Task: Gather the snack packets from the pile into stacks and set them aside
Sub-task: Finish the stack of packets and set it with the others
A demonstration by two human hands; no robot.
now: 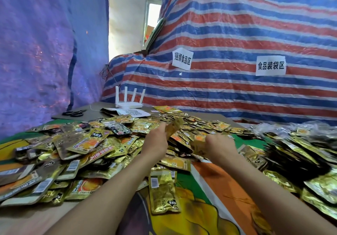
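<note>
The left hand (pixel 157 141) clamps its fingers on a few blurred packets (pixel 173 127) just above the pile (pixel 102 143). The right hand (pixel 221 146) hides its fingers, so I cannot tell their grip. The slick foil may fan apart and slide from the fingertips into the pile beneath them.

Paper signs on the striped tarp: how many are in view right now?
2. The left sign hangs on the striped tarp near the middle of the view; the right sign is beside it, further right. More could lie beyond the frame's right edge.
</note>
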